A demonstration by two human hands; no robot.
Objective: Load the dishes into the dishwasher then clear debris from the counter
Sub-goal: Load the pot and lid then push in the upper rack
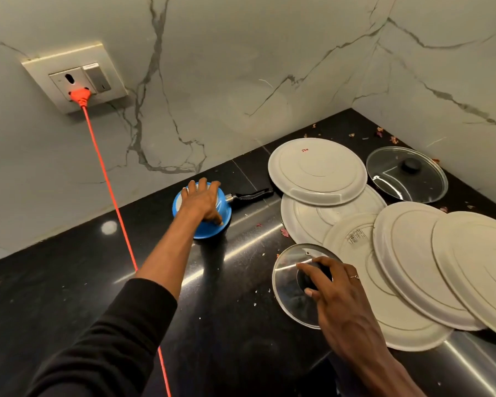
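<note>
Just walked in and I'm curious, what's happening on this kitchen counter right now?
A person is gathering dishes on the black counter. Their left hand clasps a blue saucepan near the wall, while the right hand grips the knob of a small glass lid. Five white plates lie face down and overlapping at the right, with a larger glass lid behind them. Bits of debris dot the counter, not yet cleared.
</note>
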